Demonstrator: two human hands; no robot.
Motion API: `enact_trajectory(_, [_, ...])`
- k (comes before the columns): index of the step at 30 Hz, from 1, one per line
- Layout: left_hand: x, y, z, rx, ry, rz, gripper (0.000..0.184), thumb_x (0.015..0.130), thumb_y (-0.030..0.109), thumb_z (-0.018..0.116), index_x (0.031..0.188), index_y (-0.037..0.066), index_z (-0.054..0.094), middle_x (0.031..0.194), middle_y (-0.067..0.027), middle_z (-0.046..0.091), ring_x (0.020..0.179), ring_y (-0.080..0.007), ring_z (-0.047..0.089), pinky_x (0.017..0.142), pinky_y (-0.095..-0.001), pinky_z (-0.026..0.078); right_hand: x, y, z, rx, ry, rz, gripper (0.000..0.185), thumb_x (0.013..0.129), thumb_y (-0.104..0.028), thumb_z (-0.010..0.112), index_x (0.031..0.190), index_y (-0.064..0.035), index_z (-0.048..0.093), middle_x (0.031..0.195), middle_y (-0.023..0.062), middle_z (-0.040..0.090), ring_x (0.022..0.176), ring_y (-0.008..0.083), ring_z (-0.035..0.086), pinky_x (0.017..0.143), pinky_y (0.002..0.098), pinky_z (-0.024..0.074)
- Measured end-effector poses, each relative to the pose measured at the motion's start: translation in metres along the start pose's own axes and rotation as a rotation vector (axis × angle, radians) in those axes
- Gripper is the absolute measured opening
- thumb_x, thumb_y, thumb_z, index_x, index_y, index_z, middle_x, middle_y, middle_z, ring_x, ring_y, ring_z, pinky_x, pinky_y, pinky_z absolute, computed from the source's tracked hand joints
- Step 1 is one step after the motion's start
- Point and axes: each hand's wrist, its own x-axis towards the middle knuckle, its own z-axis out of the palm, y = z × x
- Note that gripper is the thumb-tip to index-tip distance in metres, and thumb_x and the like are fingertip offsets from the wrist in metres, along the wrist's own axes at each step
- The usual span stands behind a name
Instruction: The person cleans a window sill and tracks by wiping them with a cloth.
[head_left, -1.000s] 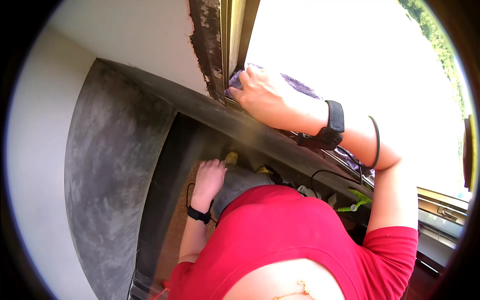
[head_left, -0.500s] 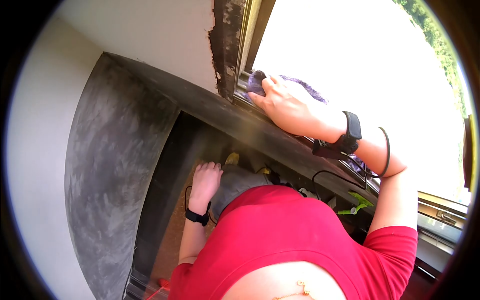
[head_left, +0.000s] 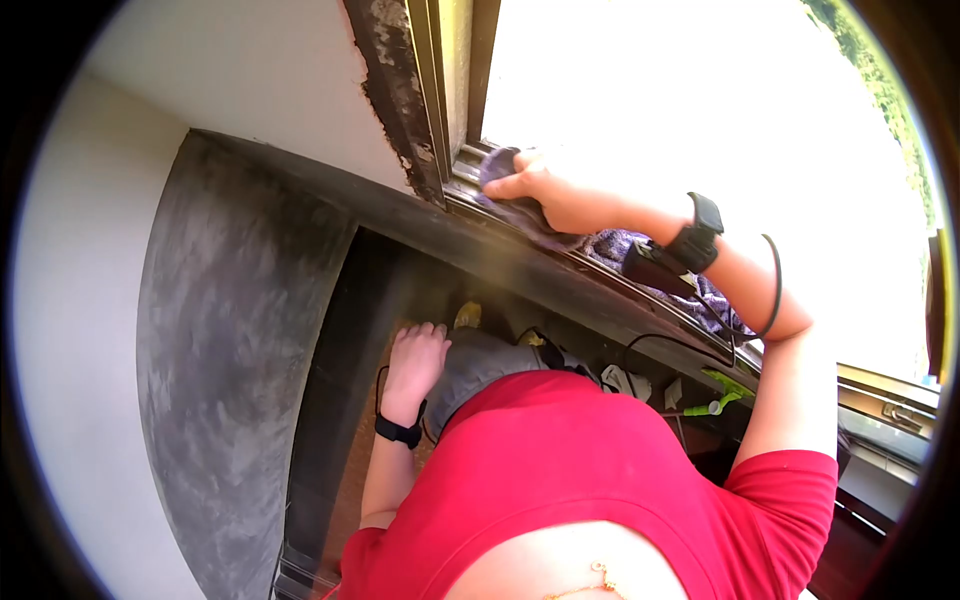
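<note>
My right hand is closed around a bunched purple cloth, pressed onto the window frame's track near its corner. More of the purple cloth trails along the sill under my wrist. A black band with a dark box and a cable is strapped to that wrist. Low on the left, my left hand rests by the knee of my grey trousers, holding nothing that shows. Its fingers lie over the edge, their tips partly hidden.
A dark ledge runs below the window. On the left is a grey wall panel. Peeling dark trim borders the window. Below the sill are a green-handled tool and a white item.
My right hand has turned and gathered the cloth at the track corner, and more cloth shows along the sill. My view has shifted slightly; the left hand stays where it was.
</note>
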Motion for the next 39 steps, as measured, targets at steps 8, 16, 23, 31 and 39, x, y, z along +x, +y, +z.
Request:
enact_trajectory(8, [-0.005, 0.001, 0.006, 0.057, -0.071, -0.043, 0.017, 0.086, 0.02, 0.062, 0.094, 0.005, 0.066, 0.087, -0.0105, 0.065, 0.087, -0.0273, 0.064, 0.081, -0.0399, 0.047, -0.013, 0.003, 0.009, 0.158, 0.208, -0.033, 0.031, 0.078, -0.003, 0.056, 0.104, -0.0078, 0.071, 0.088, 0.0145, 0.06, 0.083, 0.0319, 0.061, 0.073, 0.0395, 0.0487])
enact_trajectory(16, [-0.004, 0.001, 0.007, 0.032, -0.056, -0.045, 0.018, 0.088, 0.022, 0.062, 0.095, 0.006, 0.067, 0.087, -0.0104, 0.066, 0.087, -0.0265, 0.064, 0.082, -0.0405, 0.047, 0.003, -0.008, 0.01, 0.04, 0.16, -0.077, 0.043, 0.081, -0.005, 0.054, 0.123, -0.0074, 0.065, 0.096, 0.021, 0.058, 0.095, 0.0352, 0.059, 0.082, 0.0412, 0.0499])
enact_trajectory(23, [0.002, 0.008, 0.01, 0.027, -0.118, -0.058, 0.018, 0.088, 0.022, 0.061, 0.093, 0.005, 0.066, 0.087, -0.0102, 0.066, 0.087, -0.027, 0.063, 0.081, -0.0406, 0.047, 0.012, -0.016, -0.005, -0.03, -0.023, 0.027, 0.045, 0.085, -0.01, 0.053, 0.129, -0.0155, 0.062, 0.099, 0.0205, 0.058, 0.093, 0.0338, 0.062, 0.079, 0.0409, 0.0516])
enact_trajectory(31, [-0.003, 0.004, 0.017, 0.003, -0.111, -0.079, 0.019, 0.088, 0.022, 0.062, 0.093, 0.005, 0.066, 0.091, -0.011, 0.066, 0.09, -0.0275, 0.063, 0.083, -0.0412, 0.047, 0.003, -0.011, 0.002, -0.002, 0.098, -0.002, 0.052, 0.077, -0.002, 0.055, 0.127, -0.0102, 0.063, 0.091, 0.0164, 0.058, 0.091, 0.0326, 0.06, 0.08, 0.0398, 0.049])
enact_trajectory(39, [-0.002, -0.002, 0.013, 0.028, -0.226, -0.111, 0.022, 0.088, 0.022, 0.062, 0.099, 0.003, 0.066, 0.093, -0.0137, 0.067, 0.092, -0.0304, 0.064, 0.082, -0.0419, 0.047, -0.037, 0.004, 0.0, -0.137, 0.101, -0.082, 0.04, 0.08, -0.005, 0.057, 0.118, -0.0124, 0.069, 0.096, 0.0158, 0.061, 0.091, 0.0319, 0.062, 0.076, 0.0404, 0.0509])
